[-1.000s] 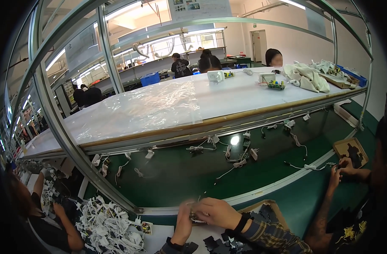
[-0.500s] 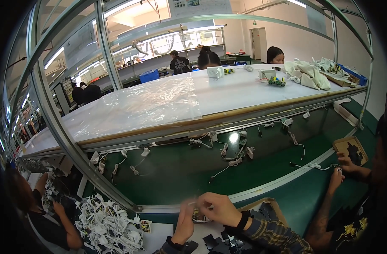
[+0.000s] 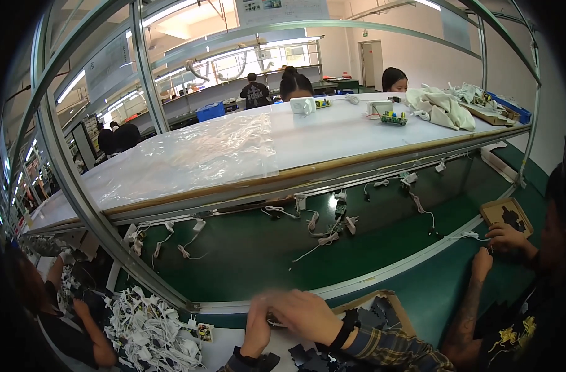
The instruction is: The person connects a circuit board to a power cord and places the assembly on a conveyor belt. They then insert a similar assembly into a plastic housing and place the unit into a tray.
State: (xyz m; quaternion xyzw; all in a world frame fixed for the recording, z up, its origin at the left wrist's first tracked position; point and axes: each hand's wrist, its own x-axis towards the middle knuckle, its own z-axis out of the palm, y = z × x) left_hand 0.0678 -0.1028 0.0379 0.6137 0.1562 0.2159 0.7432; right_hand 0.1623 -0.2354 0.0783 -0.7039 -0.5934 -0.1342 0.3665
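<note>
My left hand (image 3: 256,327) and my right hand (image 3: 309,317) meet at the near edge of the green work surface. Both are closed, the fingertips pressed together and smeared by motion. A small part shows between the palms, mostly hidden, so its kind cannot be made out. Below my right wrist lie loose dark flat pieces (image 3: 304,356). Beside my right forearm is a cardboard box (image 3: 402,313) holding more dark pieces. To the left of my hands, a large heap of white cabled adapters (image 3: 148,332) rests on the bench, with a small circuit board (image 3: 205,332) at its edge.
Across from me runs a green conveyor belt (image 3: 252,266) with several white adapters and cables. Above it, a white shelf (image 3: 332,133) carries plastic sheeting (image 3: 196,155) and a cloth (image 3: 441,108). Co-workers sit at left and right. A metal post (image 3: 78,186) stands at left.
My hands have drawn closer together, my right hand now covering more of the part between them. The whole view has shifted slightly. The right co-worker's hands have come together.
</note>
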